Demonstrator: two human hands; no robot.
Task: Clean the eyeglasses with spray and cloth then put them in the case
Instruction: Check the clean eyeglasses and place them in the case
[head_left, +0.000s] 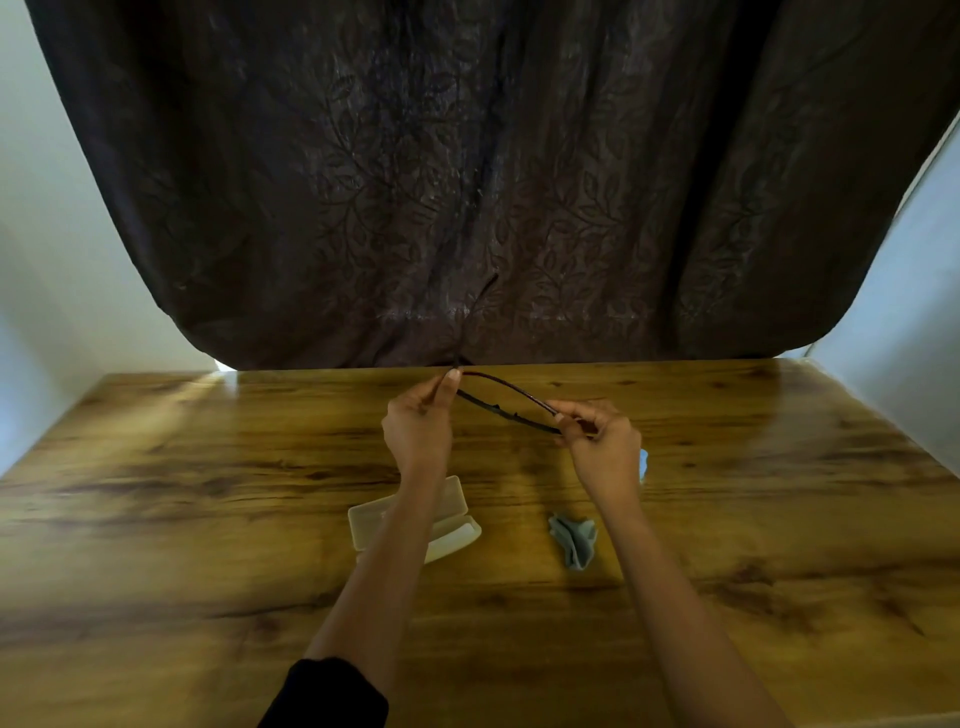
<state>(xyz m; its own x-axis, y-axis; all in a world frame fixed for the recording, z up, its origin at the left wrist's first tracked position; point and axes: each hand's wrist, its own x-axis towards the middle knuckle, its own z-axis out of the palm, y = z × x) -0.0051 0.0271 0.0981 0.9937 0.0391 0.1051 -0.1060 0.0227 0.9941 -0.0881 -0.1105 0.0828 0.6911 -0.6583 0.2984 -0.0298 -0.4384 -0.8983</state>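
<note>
Glasses (506, 402) are pinched at both ends by left hand (420, 423) and right hand (602, 446), held above table (208, 493) near far edge. Open case (452, 530) and cloth (574, 540) lie nearer; wide bare wood either side.

A home: leaf-patterned curtain (467, 182) behind wooden table (208, 519).

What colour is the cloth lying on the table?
Pale grey-blue; the cloth lies crumpled, clearest in the head view.
</note>
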